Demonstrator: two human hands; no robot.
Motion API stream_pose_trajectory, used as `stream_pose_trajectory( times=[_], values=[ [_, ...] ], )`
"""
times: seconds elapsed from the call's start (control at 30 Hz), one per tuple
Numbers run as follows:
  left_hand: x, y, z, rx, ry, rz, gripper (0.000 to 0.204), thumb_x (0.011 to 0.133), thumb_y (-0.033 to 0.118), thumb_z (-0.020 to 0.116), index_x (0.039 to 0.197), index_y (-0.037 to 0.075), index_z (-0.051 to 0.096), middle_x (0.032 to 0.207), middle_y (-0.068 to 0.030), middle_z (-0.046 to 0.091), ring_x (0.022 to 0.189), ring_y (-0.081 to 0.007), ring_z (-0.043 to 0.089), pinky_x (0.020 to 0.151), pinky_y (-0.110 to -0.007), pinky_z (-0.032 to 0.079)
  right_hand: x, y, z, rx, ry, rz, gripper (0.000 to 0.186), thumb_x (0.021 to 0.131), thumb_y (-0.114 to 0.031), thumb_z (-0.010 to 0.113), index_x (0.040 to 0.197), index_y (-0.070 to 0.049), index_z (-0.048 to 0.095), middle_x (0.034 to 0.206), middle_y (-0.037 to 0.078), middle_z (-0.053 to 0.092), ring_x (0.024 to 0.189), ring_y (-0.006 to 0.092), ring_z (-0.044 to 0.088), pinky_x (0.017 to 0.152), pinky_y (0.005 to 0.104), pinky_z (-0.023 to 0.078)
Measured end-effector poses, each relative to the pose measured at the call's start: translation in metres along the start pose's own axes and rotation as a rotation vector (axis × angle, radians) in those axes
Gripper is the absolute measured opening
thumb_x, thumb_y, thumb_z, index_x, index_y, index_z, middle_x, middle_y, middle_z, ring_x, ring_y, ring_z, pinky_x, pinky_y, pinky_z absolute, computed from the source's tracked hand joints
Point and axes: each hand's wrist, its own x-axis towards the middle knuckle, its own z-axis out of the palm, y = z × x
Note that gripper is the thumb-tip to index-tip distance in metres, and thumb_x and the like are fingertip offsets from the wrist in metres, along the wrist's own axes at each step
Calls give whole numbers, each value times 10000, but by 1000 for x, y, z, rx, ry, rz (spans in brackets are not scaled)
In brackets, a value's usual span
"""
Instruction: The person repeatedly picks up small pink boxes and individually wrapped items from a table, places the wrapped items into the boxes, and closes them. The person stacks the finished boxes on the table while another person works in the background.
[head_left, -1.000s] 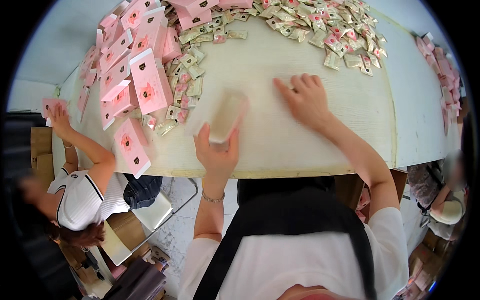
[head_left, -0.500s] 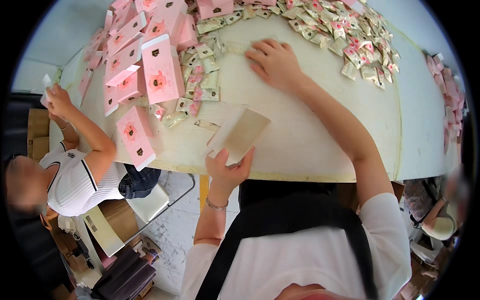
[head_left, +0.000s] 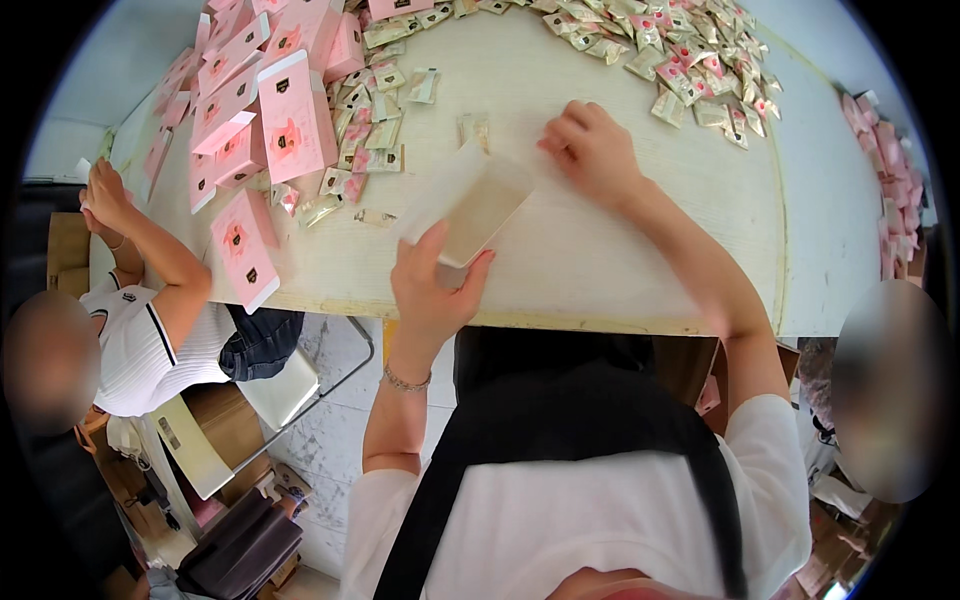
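My left hand (head_left: 438, 280) holds a pale, rectangular, tray-like box (head_left: 488, 208) by its near end, thumb and fingers on opposite sides. The box is tilted over the table, and its edges are partly blurred. To its right, my right hand (head_left: 596, 158) hovers with curled fingers. Whether anything is pinched in them is hidden. Just past the box's far end lies a small, light gold sachet (head_left: 474, 130). Another sachet (head_left: 375, 217) rests to the left of the box, and one more (head_left: 424, 86) lies farther back.
Pink printed cartons (head_left: 297, 118) pile up at the left, with a single carton (head_left: 243, 250) near the table's front edge. A large heap of sachets (head_left: 690, 70) spreads at the far right. A co-worker's hands (head_left: 108, 197) hold something white at the left.
My right hand has come back from the far sachets toward the box, its spread fingers now curled. The box has tilted differently in my left hand. The whole view has shifted slightly.
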Motion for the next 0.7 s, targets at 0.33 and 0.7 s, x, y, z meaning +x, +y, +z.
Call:
stream_pose_trajectory(
  times=[0.33,0.7],
  values=[
    [25,31,40,-349,-172,25,592,690,-13,791,1124,20,389,1084,-183,526,938,-251,558,713,-363,488,-2,-99,-48,-372,268,-687,258,818,-311,599,916,-73,620,867,32,561,745,183,552,734,360,445],
    [10,17,35,-366,-186,-92,679,702,-12,813,1243,-22,402,1236,-175,502,1085,-271,584,893,-374,527,-28,-77,-74,17,219,-616,317,783,-108,672,1084,-21,630,1154,164,557,978,296,587,838,380,488]
  ],
)
